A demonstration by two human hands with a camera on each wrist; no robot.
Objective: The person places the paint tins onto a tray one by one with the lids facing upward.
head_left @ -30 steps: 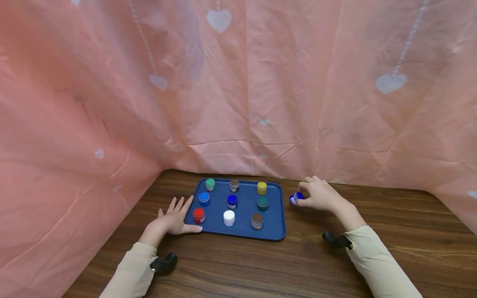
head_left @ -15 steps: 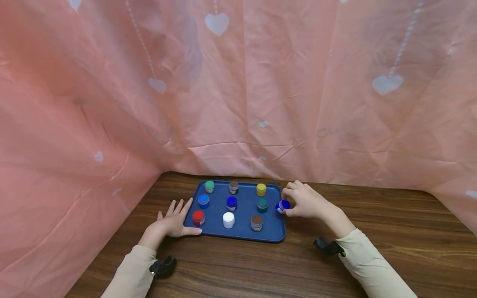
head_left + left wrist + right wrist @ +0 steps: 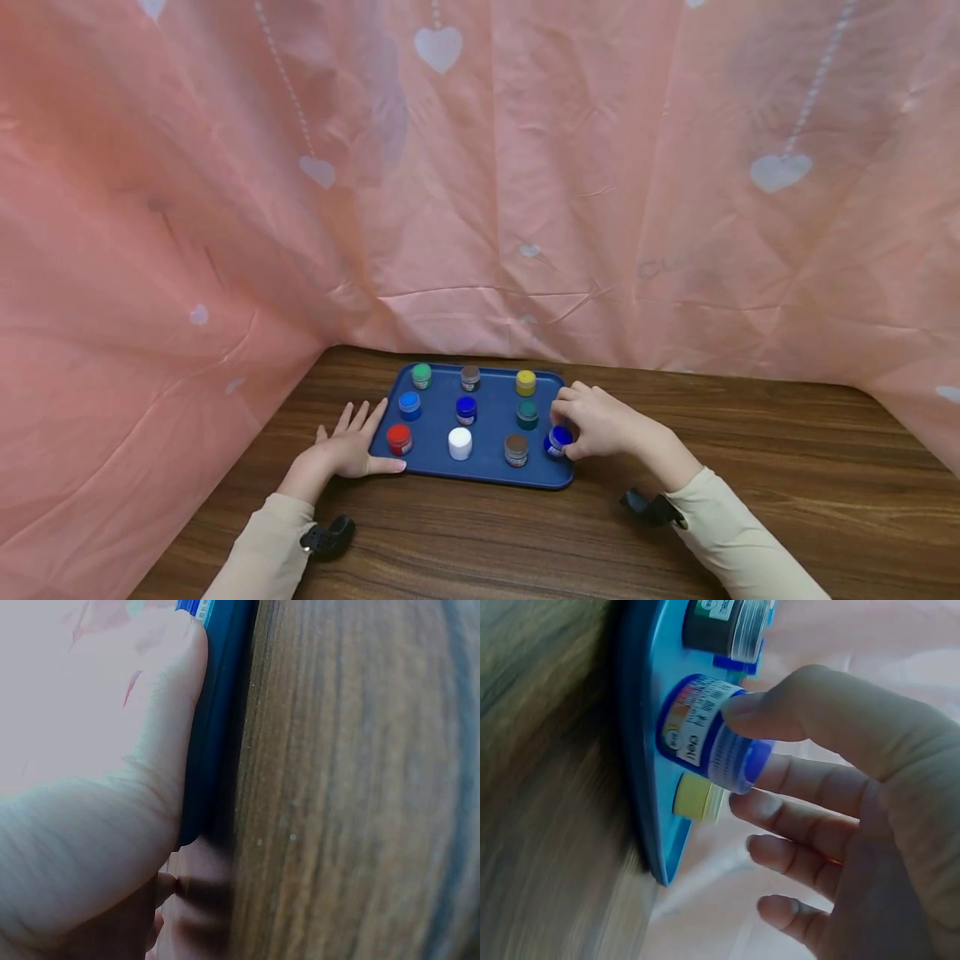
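Right hand [image 3: 600, 425]: its grip is closed round a dark-blue-capped paint jar [image 3: 558, 439], thumb and fingers pinching the cap, the jar standing on or just above the near right corner of the blue tray [image 3: 487, 471], just beside the brown-capped jar [image 3: 516, 447]; whether its base touches the tray cannot be told. Left hand [image 3: 347, 446]: flat on the wooden bench [image 3: 525, 533] with fingers straight and spread, holding nothing, thumb along the tray's near left edge beside the red-capped jar [image 3: 399, 437]. Also standing on the tray are the white-capped jar [image 3: 460, 442], a second dark-blue jar [image 3: 467, 408] and the yellow-capped jar [image 3: 526, 382].
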